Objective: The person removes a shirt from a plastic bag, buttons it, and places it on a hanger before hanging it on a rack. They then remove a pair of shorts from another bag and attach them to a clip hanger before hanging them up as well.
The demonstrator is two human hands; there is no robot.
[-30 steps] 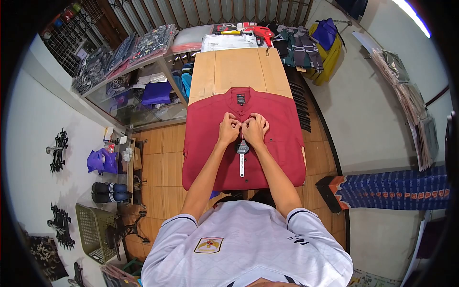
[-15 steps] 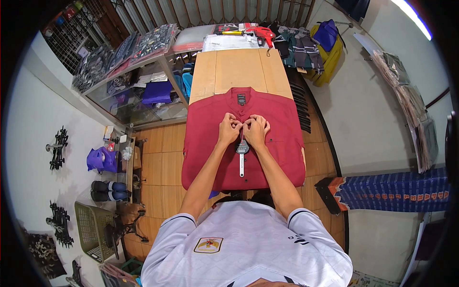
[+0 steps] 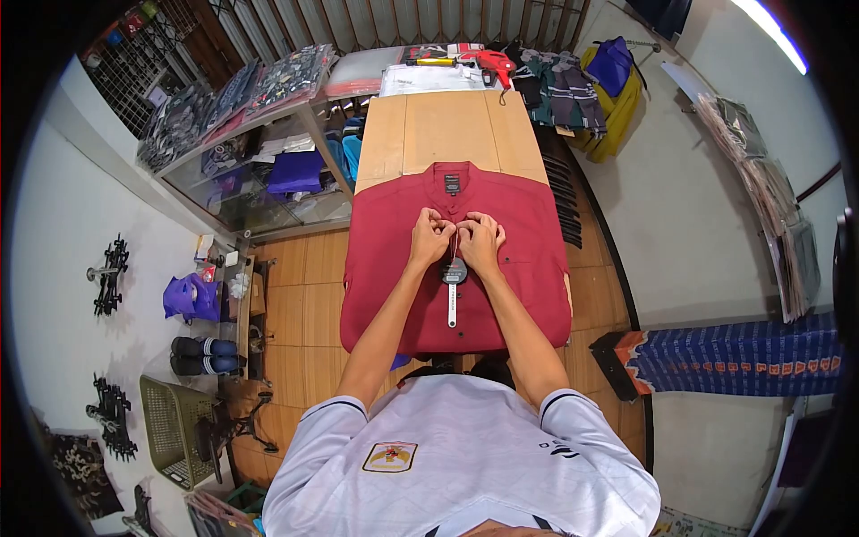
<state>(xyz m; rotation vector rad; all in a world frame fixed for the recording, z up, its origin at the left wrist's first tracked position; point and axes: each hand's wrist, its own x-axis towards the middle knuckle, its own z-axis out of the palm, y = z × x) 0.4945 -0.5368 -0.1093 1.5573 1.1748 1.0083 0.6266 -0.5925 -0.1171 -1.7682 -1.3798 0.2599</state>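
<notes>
A dark red shirt (image 3: 412, 313) with a stand collar lies spread face up on a wooden table (image 3: 447, 130). My left hand (image 3: 432, 237) is closed in a pinch at the button placket below the collar. Beside it, my right hand (image 3: 480, 242) pinches at the same spot, fingertips nearly meeting the left ones. From between the fingertips a thin string runs down to a hang tag (image 3: 455, 271), dark and rounded, with a long white strip (image 3: 452, 306) below it. The fingers partly hide the string's upper end and any button there.
At the table's far end lie white packets (image 3: 434, 80) and a red tool shaped like a gun (image 3: 495, 64). A glass cabinet (image 3: 259, 179) topped with bagged garments stands left. Folded clothes (image 3: 559, 94) hang at the back right. A green basket (image 3: 174, 434) is at the lower left.
Both hands stay at the placket, with only small finger shifts. The hang tag and its strip have risen very slightly.
</notes>
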